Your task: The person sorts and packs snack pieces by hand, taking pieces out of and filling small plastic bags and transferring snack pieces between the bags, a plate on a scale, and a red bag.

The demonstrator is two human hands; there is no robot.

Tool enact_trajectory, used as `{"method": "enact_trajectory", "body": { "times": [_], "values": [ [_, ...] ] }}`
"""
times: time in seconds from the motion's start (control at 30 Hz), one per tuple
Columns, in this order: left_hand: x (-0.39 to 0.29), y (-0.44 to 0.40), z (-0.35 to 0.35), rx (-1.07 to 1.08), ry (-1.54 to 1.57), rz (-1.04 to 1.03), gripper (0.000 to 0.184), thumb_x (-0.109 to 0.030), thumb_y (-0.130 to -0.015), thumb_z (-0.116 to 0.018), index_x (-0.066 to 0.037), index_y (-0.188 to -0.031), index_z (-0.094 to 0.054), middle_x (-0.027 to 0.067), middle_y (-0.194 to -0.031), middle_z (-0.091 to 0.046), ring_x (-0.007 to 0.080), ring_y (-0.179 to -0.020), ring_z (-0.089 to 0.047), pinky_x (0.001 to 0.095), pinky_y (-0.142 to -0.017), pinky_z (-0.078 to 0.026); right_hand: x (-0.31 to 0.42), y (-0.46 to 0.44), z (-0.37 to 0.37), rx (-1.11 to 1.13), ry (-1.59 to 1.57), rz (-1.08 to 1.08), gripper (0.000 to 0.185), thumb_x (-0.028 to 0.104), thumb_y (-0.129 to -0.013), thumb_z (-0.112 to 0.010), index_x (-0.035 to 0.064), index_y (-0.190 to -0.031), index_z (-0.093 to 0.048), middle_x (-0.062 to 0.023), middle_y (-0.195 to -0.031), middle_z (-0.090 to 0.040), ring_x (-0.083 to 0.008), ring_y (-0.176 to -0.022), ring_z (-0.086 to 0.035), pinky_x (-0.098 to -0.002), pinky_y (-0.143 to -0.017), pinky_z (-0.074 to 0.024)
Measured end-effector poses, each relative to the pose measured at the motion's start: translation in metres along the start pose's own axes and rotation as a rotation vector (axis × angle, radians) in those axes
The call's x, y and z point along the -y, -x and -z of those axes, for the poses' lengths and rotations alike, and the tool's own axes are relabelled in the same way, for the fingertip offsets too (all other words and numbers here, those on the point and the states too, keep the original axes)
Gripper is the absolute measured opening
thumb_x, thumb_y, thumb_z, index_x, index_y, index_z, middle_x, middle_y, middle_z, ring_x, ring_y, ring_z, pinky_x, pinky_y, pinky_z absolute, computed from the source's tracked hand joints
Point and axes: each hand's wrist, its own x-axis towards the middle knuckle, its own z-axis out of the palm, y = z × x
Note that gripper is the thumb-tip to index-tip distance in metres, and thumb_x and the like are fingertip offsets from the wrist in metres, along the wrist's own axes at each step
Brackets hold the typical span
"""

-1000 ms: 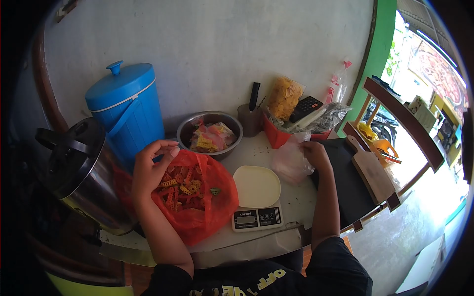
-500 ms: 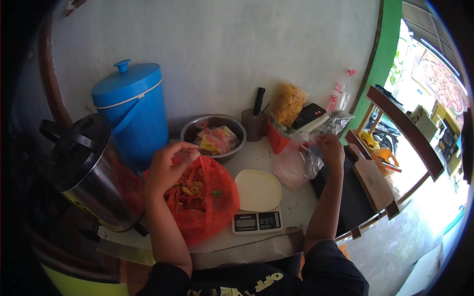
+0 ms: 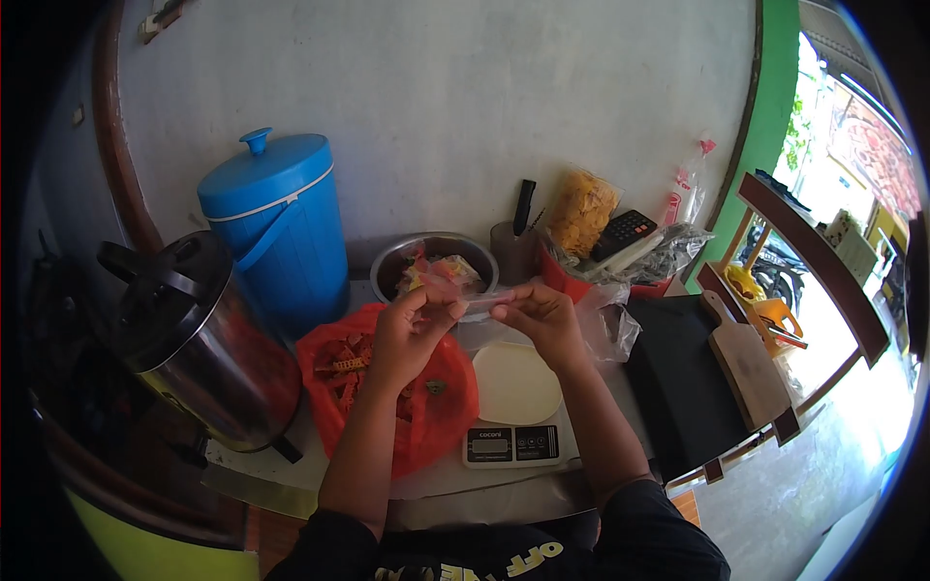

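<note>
Between my two hands a small clear plastic bag [image 3: 480,303] is pinched by its edge, above the scale. My left hand [image 3: 415,334] grips one side with thumb and fingers, over the red plastic bag [image 3: 448,402] of red and yellow dry, lattice-shaped snack pieces [image 3: 349,368]. The other side is in the closed fingertips of my right hand [image 3: 544,324]. Below them stands a white digital kitchen scale [image 3: 511,445] with a cream square plate [image 3: 518,385] on top. More clear plastic bags [image 3: 608,324] lie right of my right hand.
A metal bowl [image 3: 387,263] with wrapped contents stands behind my hands. On the left are a blue lidded container [image 3: 281,228] and a steel pot [image 3: 218,358]. A red basket [image 3: 567,276] holds a calculator [image 3: 625,232] and a snack bag [image 3: 583,211]. A wooden board [image 3: 751,368] lies right.
My right hand has moved left from the clear bags, bringing one bag to the middle. My left hand has shifted right to meet it and now grips the bag too.
</note>
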Motion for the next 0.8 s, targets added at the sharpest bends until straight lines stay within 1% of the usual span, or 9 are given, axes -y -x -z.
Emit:
{"method": "enact_trajectory", "body": {
  "times": [0.07, 0.17, 0.27, 0.37, 0.47, 0.57, 0.67, 0.77, 0.8],
  "values": [
    [0.006, -0.001, 0.003, 0.015, 0.023, -0.003, 0.015, -0.017, -0.092, -0.069, -0.003, -0.094, -0.065, 0.0005, -0.087, -0.067, 0.0086, -0.084, -0.063, 0.0251, -0.077, -0.051, 0.008, 0.004, -0.002, 0.012, 0.144, -0.028, 0.016, 0.008, -0.086, -0.074, 0.0007, -0.1, -0.069, -0.0031, -0.091, -0.071, -0.0077, -0.085, -0.065, -0.0227, -0.076, -0.0503],
    [-0.002, 0.0, 0.0, -0.04, 0.054, 0.008, 0.015, -0.017, -0.092, -0.069, -0.003, -0.093, -0.064, 0.0013, -0.085, -0.066, 0.0084, -0.081, -0.063, 0.024, -0.076, -0.051, 0.015, 0.005, 0.0, -0.05, 0.166, -0.015, 0.016, 0.01, -0.086, -0.074, 0.0014, -0.1, -0.072, -0.0035, -0.09, -0.072, -0.0078, -0.083, -0.065, -0.0234, -0.076, -0.0504],
    [-0.003, 0.0, -0.001, -0.001, 0.119, 0.017, 0.015, -0.016, -0.092, -0.069, -0.003, -0.091, -0.063, 0.0013, -0.085, -0.066, 0.0073, -0.081, -0.062, 0.024, -0.075, -0.05, 0.011, 0.004, 0.006, -0.03, 0.199, 0.084, 0.016, 0.012, -0.086, -0.075, 0.0023, -0.099, -0.073, -0.0036, -0.088, -0.072, -0.0084, -0.082, -0.065, -0.0243, -0.075, -0.0505],
    [0.002, 0.001, 0.0, 0.025, 0.079, -0.016, 0.013, -0.013, -0.092, -0.068, -0.003, -0.088, -0.06, 0.0008, -0.086, -0.066, 0.0071, -0.081, -0.062, 0.0222, -0.075, -0.049, 0.013, 0.005, 0.002, -0.047, 0.178, 0.1, 0.015, 0.012, -0.086, -0.075, 0.0012, -0.096, -0.073, -0.0036, -0.087, -0.073, -0.0083, -0.08, -0.066, -0.0247, -0.076, -0.0506],
    [-0.003, 0.001, -0.005, -0.009, 0.13, -0.001, 0.012, -0.01, -0.091, -0.069, -0.004, -0.092, -0.058, 0.0008, -0.086, -0.066, 0.0075, -0.084, -0.064, 0.0232, -0.077, -0.05, 0.022, 0.008, -0.006, -0.113, 0.303, 0.143, 0.011, 0.009, -0.086, -0.074, 0.0003, -0.092, -0.072, -0.004, -0.086, -0.072, -0.0088, -0.081, -0.065, -0.0248, -0.075, -0.0503],
    [-0.013, 0.002, -0.008, 0.003, 0.241, 0.041, 0.016, -0.008, -0.09, -0.07, -0.005, -0.097, -0.056, 0.0023, -0.088, -0.067, 0.0092, -0.088, -0.065, 0.0247, -0.078, -0.051, 0.025, 0.009, -0.007, -0.171, 0.358, 0.137, 0.01, 0.009, -0.086, -0.074, 0.0013, -0.092, -0.072, -0.0025, -0.085, -0.071, -0.0073, -0.079, -0.062, -0.024, -0.074, -0.0484],
    [-0.012, 0.003, -0.013, -0.002, 0.242, 0.022, 0.023, -0.006, -0.086, -0.074, -0.005, -0.098, -0.054, 0.0029, -0.088, -0.067, 0.0115, -0.089, -0.067, 0.0257, -0.079, -0.051, 0.02, 0.01, -0.007, -0.132, 0.309, 0.167, 0.01, 0.01, -0.086, -0.074, 0.0018, -0.092, -0.072, -0.0028, -0.086, -0.071, -0.0069, -0.08, -0.062, -0.024, -0.074, -0.0482],
    [-0.014, 0.002, -0.011, 0.001, 0.235, -0.006, 0.026, -0.004, -0.083, -0.076, -0.005, -0.097, -0.053, 0.0037, -0.084, -0.068, 0.0105, -0.085, -0.067, 0.0247, -0.078, -0.051, 0.022, 0.011, -0.008, -0.083, 0.289, 0.14, 0.011, 0.01, -0.086, -0.074, 0.0023, -0.093, -0.072, -0.0027, -0.088, -0.071, -0.0067, -0.083, -0.062, -0.0243, -0.075, -0.048],
    [-0.012, 0.002, -0.008, 0.022, 0.179, -0.021, 0.028, -0.003, -0.081, -0.077, -0.006, -0.097, -0.053, 0.0034, -0.082, -0.068, 0.0097, -0.083, -0.067, 0.0245, -0.077, -0.051, 0.021, 0.01, -0.009, -0.069, 0.302, 0.14, 0.012, 0.01, -0.086, -0.074, 0.0024, -0.095, -0.072, -0.0028, -0.09, -0.071, -0.0072, -0.084, -0.062, -0.0249, -0.077, -0.0484]
  ]
}}
